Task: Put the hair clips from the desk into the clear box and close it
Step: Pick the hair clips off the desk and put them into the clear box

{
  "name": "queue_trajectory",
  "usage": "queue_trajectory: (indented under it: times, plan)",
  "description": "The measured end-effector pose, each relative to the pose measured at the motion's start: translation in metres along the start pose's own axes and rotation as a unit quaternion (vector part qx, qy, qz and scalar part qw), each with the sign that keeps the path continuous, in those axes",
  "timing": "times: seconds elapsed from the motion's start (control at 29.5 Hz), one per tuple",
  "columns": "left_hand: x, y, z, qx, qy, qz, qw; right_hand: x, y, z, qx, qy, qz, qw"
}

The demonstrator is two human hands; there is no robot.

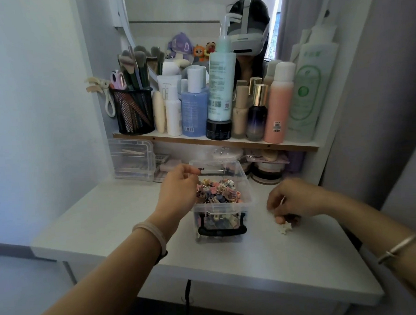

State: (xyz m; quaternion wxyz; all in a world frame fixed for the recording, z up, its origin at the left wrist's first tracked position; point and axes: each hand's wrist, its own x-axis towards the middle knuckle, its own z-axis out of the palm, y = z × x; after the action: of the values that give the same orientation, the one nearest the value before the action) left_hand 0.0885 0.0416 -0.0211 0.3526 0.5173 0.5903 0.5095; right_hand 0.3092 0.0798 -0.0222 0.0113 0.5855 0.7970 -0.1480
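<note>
Starting far left, one black mesh cup (135,110) is sitting on the shelf (225,141), bristling with makeup brushes. One clear drawer unit (131,159) is tucked beneath it at the back of the tabletop (233,265).

Moving in, the left hand (179,186) is hovering over the left rim of the clear box (221,237), with one pale bangle (151,236) on its wrist. Its fingers are curling and the thumb is meeting the forefinger; whether anything is pinched there, I cannot tell.

That one box is standing open mid-tabletop, its lid (217,165) tilting up behind and one black handle (222,232) hanging on the front wall. It is brimming with hair clips (216,192) (far too many and too tangled to count).

On the shelf above, one tall mint pump bottle (222,83) and one pink spray can (278,104) are standing out among the toiletries.

Over to the right, the right hand (292,198) is coming down on the tabletop near the box, one metal bangle (400,246) on that wrist. Three loose clips are showing at its fingertips:
- one pink clip (279,219)
- one white star-shaped clip (284,227)
- one dark clip (294,219), half hidden under the fingers

The fingers are curling down onto them, but I cannot tell if any clip is actually gripped.
</note>
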Motion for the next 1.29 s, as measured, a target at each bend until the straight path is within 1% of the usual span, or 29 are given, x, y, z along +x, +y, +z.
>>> queue_trajectory:
  times: [0.1, 0.24, 0.27, 0.3, 0.34, 0.37, 0.41, 0.44, 0.47, 0.54, 0.61, 0.68, 0.71, 0.78, 0.81, 0.85, 0.88, 0.91, 1.02, 1.12, 1.22, 1.29]
  plan:
    - [0.0, 0.001, 0.001, 0.0, 0.001, 0.0, 1.0, 0.003, -0.002, 0.002, -0.014, 0.021, -0.005, 1.0]
    - [-0.001, 0.0, 0.0, 0.003, 0.003, 0.003, 1.0, 0.007, -0.007, 0.002, -0.066, 0.005, -0.01, 0.998]
    - [-0.001, 0.0, 0.0, 0.004, 0.003, 0.003, 1.0, 0.006, -0.009, -0.001, -0.065, 0.029, -0.015, 0.997]
    - [-0.001, 0.0, 0.0, 0.005, 0.003, 0.003, 1.0, 0.007, -0.012, -0.006, -0.04, 0.088, -0.023, 0.995]
    - [-0.001, 0.0, 0.0, 0.007, 0.004, 0.005, 1.0, 0.007, -0.016, -0.014, 0.024, 0.167, -0.03, 0.985]
    - [-0.001, 0.0, 0.0, 0.009, 0.005, 0.004, 1.0, 0.006, -0.021, -0.023, 0.116, 0.229, -0.039, 0.966]
    - [-0.001, 0.0, -0.001, 0.01, 0.006, 0.004, 1.0, 0.002, -0.031, -0.033, 0.207, 0.26, -0.059, 0.941]
    - [-0.001, 0.0, -0.001, 0.013, 0.006, 0.002, 1.0, -0.001, -0.039, -0.039, 0.271, 0.259, -0.086, 0.923]
    - [-0.001, 0.0, -0.001, 0.015, 0.005, 0.001, 1.0, -0.005, -0.048, -0.044, 0.296, 0.238, -0.114, 0.918]
    - [-0.001, 0.0, 0.0, 0.014, 0.003, 0.0, 1.0, -0.009, -0.059, -0.045, 0.282, 0.184, -0.159, 0.928]
    - [-0.002, 0.001, -0.001, 0.015, 0.002, 0.002, 1.0, -0.009, -0.057, -0.044, 0.275, 0.174, -0.151, 0.933]
    - [-0.002, 0.0, -0.001, 0.018, 0.003, 0.004, 1.0, -0.008, -0.044, -0.045, 0.257, 0.185, -0.114, 0.942]
    - [-0.001, 0.0, -0.001, 0.02, 0.004, 0.004, 1.0, -0.008, -0.036, -0.044, 0.222, 0.169, -0.095, 0.956]
    - [-0.001, 0.0, -0.001, 0.019, 0.0, 0.003, 1.0, -0.01, -0.02, -0.037, 0.117, 0.071, -0.056, 0.989]
    - [-0.001, 0.0, -0.001, 0.021, -0.003, 0.004, 1.0, -0.01, -0.015, -0.031, 0.048, 0.012, -0.036, 0.998]
    - [-0.001, 0.001, -0.001, 0.022, -0.005, 0.005, 1.0, -0.01, -0.01, -0.025, -0.011, -0.036, -0.015, 0.999]
    - [-0.001, 0.001, 0.0, 0.023, -0.005, 0.005, 1.0, -0.01, -0.007, -0.019, -0.047, -0.063, 0.001, 0.997]
    - [-0.001, 0.001, -0.001, 0.023, -0.003, 0.006, 1.0, -0.01, -0.005, -0.014, -0.06, -0.067, 0.01, 0.996]
    - [0.0, 0.0, 0.0, 0.025, 0.001, 0.005, 1.0, -0.008, -0.007, -0.003, -0.043, -0.029, 0.011, 0.999]
    - [0.0, -0.001, 0.0, 0.023, 0.0, 0.002, 1.0, -0.004, -0.012, 0.002, -0.043, 0.003, -0.024, 0.999]
    - [0.001, 0.0, 0.0, 0.021, -0.002, 0.003, 1.0, -0.003, -0.018, 0.003, -0.036, 0.006, -0.046, 0.998]
    - [0.001, -0.001, 0.0, 0.021, -0.002, 0.004, 1.0, 0.0, -0.019, 0.005, -0.056, 0.009, -0.052, 0.997]
